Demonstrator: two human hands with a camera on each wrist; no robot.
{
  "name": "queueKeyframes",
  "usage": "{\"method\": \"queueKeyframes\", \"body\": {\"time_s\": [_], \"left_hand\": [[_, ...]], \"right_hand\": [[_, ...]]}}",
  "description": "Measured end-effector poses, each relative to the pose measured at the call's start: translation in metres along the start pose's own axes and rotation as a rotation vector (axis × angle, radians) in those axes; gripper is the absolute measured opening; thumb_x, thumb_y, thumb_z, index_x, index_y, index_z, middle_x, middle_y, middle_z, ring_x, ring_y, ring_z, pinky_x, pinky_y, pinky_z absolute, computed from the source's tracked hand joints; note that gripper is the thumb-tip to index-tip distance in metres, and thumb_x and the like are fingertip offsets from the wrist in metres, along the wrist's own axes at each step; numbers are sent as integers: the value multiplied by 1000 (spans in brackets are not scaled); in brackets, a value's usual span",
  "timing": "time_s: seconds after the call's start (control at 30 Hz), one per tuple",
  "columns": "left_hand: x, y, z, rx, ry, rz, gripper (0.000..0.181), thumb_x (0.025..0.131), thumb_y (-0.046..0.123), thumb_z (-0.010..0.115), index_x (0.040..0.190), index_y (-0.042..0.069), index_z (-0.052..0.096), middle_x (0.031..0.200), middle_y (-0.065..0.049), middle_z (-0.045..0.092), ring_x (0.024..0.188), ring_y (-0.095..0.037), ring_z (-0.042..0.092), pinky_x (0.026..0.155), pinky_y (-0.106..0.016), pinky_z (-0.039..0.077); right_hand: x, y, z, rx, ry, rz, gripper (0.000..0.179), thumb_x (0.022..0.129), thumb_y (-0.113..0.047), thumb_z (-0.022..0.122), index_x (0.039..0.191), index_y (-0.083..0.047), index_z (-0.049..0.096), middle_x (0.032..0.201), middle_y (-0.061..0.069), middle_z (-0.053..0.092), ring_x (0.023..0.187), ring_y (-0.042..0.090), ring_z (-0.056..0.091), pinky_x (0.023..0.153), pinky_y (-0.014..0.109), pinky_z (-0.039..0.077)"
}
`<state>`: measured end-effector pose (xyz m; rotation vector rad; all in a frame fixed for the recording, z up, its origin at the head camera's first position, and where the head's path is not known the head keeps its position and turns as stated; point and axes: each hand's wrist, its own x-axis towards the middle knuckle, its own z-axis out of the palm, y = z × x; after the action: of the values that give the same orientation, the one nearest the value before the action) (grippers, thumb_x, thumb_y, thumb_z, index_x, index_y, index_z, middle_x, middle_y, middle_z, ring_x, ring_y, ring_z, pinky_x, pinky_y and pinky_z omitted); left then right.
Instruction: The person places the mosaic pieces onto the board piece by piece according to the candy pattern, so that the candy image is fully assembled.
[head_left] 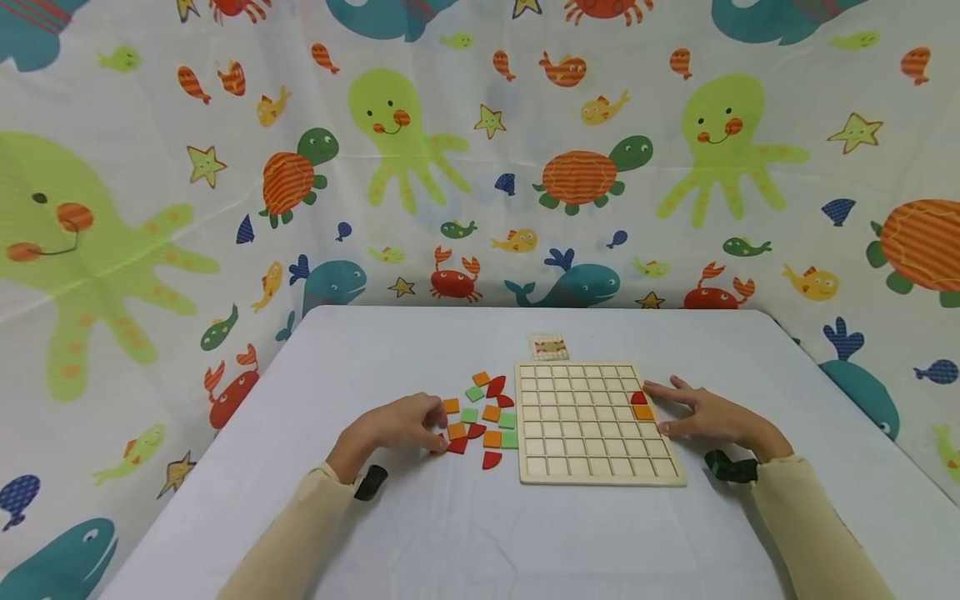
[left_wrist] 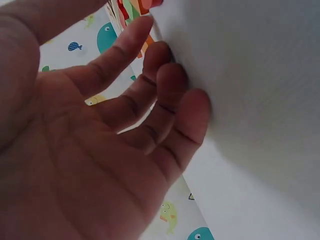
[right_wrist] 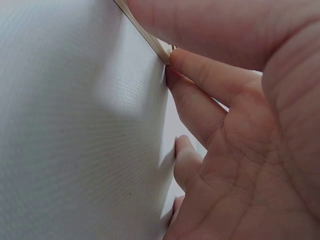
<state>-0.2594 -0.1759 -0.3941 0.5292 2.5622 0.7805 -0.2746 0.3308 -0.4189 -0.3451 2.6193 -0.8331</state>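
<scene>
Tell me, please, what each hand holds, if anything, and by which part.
The right hand holds nothing; its fingers touch the right edge of the board. The left hand is at the red pieces; whether it pinches one is unclear.

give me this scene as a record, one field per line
surface: white table
main item: pale wooden square grid board
placed on it: curved red piece, orange square piece, rightmost column
loose, left of it: flat red, orange and green pieces
left side: left hand at these pieces, grip unclear
right side: right hand, fingers at board's right edge
beyond board: small square patterned card
</scene>
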Motion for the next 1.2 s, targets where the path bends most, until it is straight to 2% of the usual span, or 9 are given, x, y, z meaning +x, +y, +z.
{"method": "queueKeyframes", "body": {"time_s": [0.27, 0.47, 0.6, 0.73, 0.83, 0.9, 1.0, 1.2], "left_hand": [[-2, 11, 3, 45, -3, -9, 31, 92, 18, 85, 111, 11, 62, 103, -4, 57, 99, -21, 54, 81, -34, 52], [1, 35, 13, 103, 16, 63, 30, 91, 20, 87, 109, 11, 65, 100, -2, 59, 101, -20, 54, 78, -33, 55], [2, 48, 25, 224, 16, 107, 31, 90, 28, 89, 104, 13, 65, 92, 0, 56, 100, -20, 52, 78, -36, 50], [2, 55, 39, 359, 73, 124, 35, 86, 40, 91, 93, 16, 65, 87, 2, 54, 92, -17, 52, 77, -36, 47], [4, 55, 48, 402, 109, 130, 37, 86, 42, 91, 90, 16, 65, 82, 3, 53, 83, -15, 52, 73, -33, 46], [7, 54, 52, 408, 123, 142, 36, 87, 41, 90, 89, 15, 66, 80, 3, 53, 78, -14, 52, 70, -31, 46], [10, 52, 53, 368, 137, 168, 31, 89, 33, 90, 89, 13, 67, 77, 4, 54, 78, -14, 52, 70, -30, 47], [15, 46, 52, 204, 110, 195, 21, 92, 20, 88, 91, 12, 69, 76, 6, 58, 78, -14, 55, 69, -27, 49]], "right_hand": [[1, -1, 0, 10, 2, 17, 94, 91, -45, 81, 166, -9, 37, 168, 42, 3, 149, 70, 0, 107, 89, 6], [2, -2, 0, 12, 1, 34, 94, 91, -45, 81, 166, -10, 36, 169, 41, 2, 150, 69, 0, 107, 89, 6], [1, -4, 0, 9, 2, 42, 94, 91, -45, 81, 166, -10, 36, 169, 41, 2, 150, 70, 0, 108, 89, 6], [0, -5, 0, 14, 1, 37, 95, 91, -45, 81, 166, -10, 36, 168, 41, 3, 150, 69, 0, 107, 89, 6], [1, -4, 1, 17, -3, 36, 95, 91, -45, 81, 166, -9, 36, 169, 41, 3, 151, 67, -1, 107, 89, 6], [1, -3, 1, 13, -4, 38, 95, 91, -45, 81, 166, -10, 36, 169, 40, 3, 151, 67, -1, 107, 89, 6], [2, -3, 1, 3, -1, 41, 94, 92, -45, 81, 166, -10, 36, 168, 41, 4, 150, 69, 0, 107, 89, 7], [1, -4, -1, -6, 1, 42, 94, 92, -45, 80, 166, -10, 35, 168, 41, 3, 149, 70, 1, 107, 89, 8]]}}
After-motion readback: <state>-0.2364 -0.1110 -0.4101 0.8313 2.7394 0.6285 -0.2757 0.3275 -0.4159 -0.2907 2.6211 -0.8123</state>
